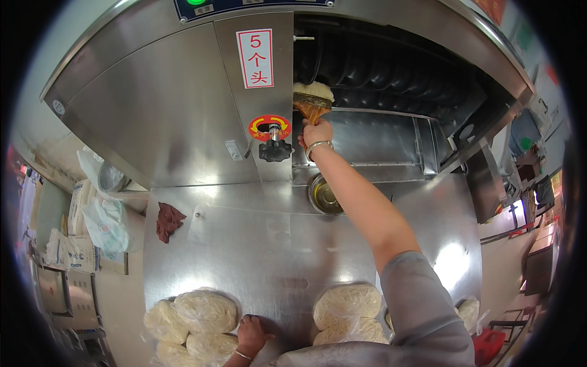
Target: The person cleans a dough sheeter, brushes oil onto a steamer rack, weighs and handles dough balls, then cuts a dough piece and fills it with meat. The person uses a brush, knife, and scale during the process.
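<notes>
My right hand [317, 133] grips the wooden handle of a wide, flat brush [313, 106], reaching up into the opening of a stainless steel machine [174, 114]. The pale bristles point up, close to a row of black rollers [367, 69]; whether they touch is hard to tell. Below my forearm, a metal bowl [323, 199] of yellowish liquid is partly covered by it. My left hand [252, 335] rests low on the steel table [257, 247], holding nothing that I can see. Beside it lie clear plastic bags of noodles [206, 312], with more bagged noodles [348, 307] to the right.
A dark red cloth [169, 222] lies at the table's left. The machine carries a black adjusting knob [275, 150] and a lit green lamp [196, 2]. Sacks and plastic bags [105, 225] stand at the left; a red container [493, 346] is low on the right.
</notes>
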Available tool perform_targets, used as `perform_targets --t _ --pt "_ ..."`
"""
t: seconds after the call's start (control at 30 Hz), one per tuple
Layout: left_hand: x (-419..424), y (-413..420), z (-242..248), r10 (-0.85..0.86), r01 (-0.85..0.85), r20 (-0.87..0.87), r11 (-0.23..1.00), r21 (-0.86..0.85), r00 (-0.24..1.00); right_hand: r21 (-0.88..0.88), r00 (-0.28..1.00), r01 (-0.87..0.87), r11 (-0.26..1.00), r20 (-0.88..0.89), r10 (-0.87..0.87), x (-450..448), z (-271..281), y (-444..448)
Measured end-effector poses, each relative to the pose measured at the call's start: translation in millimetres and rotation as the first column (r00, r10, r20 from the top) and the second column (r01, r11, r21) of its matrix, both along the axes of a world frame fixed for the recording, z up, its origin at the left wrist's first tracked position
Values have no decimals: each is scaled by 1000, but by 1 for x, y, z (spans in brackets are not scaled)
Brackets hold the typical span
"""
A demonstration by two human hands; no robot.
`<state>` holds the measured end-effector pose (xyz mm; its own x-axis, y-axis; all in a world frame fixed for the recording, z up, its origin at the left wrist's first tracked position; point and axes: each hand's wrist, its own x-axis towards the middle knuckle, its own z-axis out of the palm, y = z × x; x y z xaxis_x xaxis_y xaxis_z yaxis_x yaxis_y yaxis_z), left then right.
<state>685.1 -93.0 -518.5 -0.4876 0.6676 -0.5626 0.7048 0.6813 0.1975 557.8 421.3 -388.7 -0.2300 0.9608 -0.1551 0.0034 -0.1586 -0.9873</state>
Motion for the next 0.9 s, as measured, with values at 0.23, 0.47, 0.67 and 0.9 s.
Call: perform_targets --t 0.23,0.47,0.67,0.9 --pt "3 2 1 7 -7 -40 1000 -10 999 25 998 68 997 12 -69 74 -6 54" --pt "2 3 -4 -13 11 -39 998 -60 999 52 987 90 995 127 -96 155 8 109" --pt "-3 -10 -18 -65 66 -11 996 56 998 75 973 146 986 171 -157 230 11 166" --pt "-3 -13 -20 -38 38 2 999 19 999 159 905 268 950 297 -305 322 8 242"
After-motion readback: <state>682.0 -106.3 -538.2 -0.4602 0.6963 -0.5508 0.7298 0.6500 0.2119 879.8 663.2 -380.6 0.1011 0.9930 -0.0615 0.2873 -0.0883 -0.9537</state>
